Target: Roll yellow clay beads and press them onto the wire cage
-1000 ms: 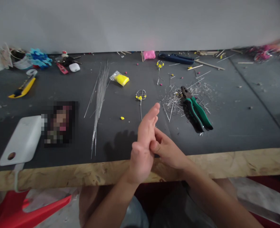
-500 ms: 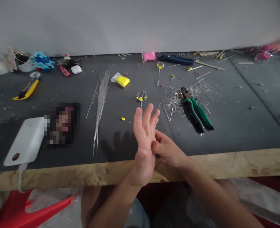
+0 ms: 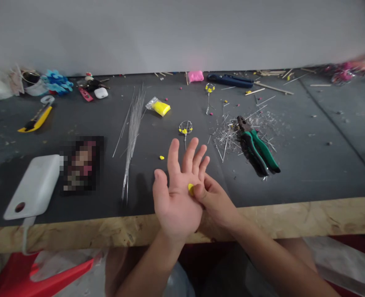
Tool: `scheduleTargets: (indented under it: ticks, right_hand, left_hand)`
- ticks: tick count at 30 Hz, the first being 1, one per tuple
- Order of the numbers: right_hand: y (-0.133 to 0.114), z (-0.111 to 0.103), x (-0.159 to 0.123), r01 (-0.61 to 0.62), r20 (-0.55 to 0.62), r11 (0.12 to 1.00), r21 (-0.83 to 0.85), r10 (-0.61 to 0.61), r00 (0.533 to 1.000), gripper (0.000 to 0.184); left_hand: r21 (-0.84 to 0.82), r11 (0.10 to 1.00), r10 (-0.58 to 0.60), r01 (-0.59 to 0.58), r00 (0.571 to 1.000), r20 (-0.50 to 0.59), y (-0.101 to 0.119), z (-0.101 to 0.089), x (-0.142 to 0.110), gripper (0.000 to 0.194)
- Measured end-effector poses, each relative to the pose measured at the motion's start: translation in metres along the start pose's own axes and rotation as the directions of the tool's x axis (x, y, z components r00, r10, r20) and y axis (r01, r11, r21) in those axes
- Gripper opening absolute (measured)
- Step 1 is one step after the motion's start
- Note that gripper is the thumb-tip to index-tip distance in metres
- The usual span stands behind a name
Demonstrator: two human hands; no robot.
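Observation:
My left hand (image 3: 182, 198) is palm up above the front edge of the table, its fingers stretched and spread. A small piece of yellow clay (image 3: 190, 189) lies on that palm. The thumb of my right hand (image 3: 216, 201) presses at the clay's right side, while its other fingers curl behind the left hand, partly hidden. Just beyond my fingertips lies a round wire frame (image 3: 185, 127) with yellow bits on it and a twisted stem. A smaller yellow lump (image 3: 162, 157) rests to the left of my fingers.
Green-handled pliers (image 3: 258, 150) lie right, over scattered wire offcuts (image 3: 226, 134). Left are long wires (image 3: 133, 132), a white power bank (image 3: 34, 185) and a yellow cutter (image 3: 40, 117). Farther back are a yellow clay packet (image 3: 160, 108), pink clay (image 3: 195, 76) and another wire piece (image 3: 208, 97).
My left hand has turned from edge-on to palm up, and its thumb has come out to the left. The yellow clay on the palm now shows. My right hand stays against it.

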State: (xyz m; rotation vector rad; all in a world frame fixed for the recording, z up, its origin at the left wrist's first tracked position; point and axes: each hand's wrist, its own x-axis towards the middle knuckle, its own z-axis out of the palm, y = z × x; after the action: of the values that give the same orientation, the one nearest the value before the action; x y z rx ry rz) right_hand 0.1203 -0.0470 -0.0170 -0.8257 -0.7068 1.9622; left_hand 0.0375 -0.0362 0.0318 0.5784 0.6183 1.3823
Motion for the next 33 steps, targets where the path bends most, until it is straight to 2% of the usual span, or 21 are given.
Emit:
scheduleTargets:
  ticks: [6, 10, 15, 19, 24, 33]
  right_hand:
    - [-0.005, 0.004, 0.004, 0.021, -0.039, 0.999, -0.031, -0.022, 0.999, 0.047]
    - [-0.005, 0.003, 0.003, 0.06, -0.067, 0.995, -0.082, -0.065, 0.996, 0.045]
    - [-0.009, 0.003, -0.003, 0.073, -0.041, 0.993, -0.095, -0.077, 0.996, 0.031]
    - [-0.011, 0.005, -0.007, 0.083, -0.007, 0.993, -0.087, -0.084, 0.996, 0.032]
    - [-0.008, 0.007, -0.014, 0.118, -0.027, 0.987, -0.105, -0.121, 0.992, 0.032]
    - [-0.004, 0.005, -0.023, 0.154, -0.058, 0.966, -0.208, -0.169, 0.984, 0.032]
  left_hand:
    - [0.046, 0.993, 0.107, -0.109, 0.993, 0.053, -0.005, -0.004, 0.0, 0.053]
    - [0.009, 1.0, 0.015, -0.015, 0.999, 0.032, -0.001, -0.003, 0.005, 0.06]
    - [-0.072, 0.99, -0.119, 0.122, 0.992, 0.042, 0.011, -0.007, 0.011, 0.068]
    - [-0.16, 0.974, -0.15, 0.161, 0.986, 0.079, 0.015, -0.01, 0.011, 0.071]
    - [-0.28, 0.934, -0.197, 0.224, 0.973, 0.119, 0.018, -0.005, 0.006, 0.07]
    - [-0.288, 0.925, -0.205, 0.246, 0.964, 0.167, 0.016, -0.002, 0.001, 0.074]
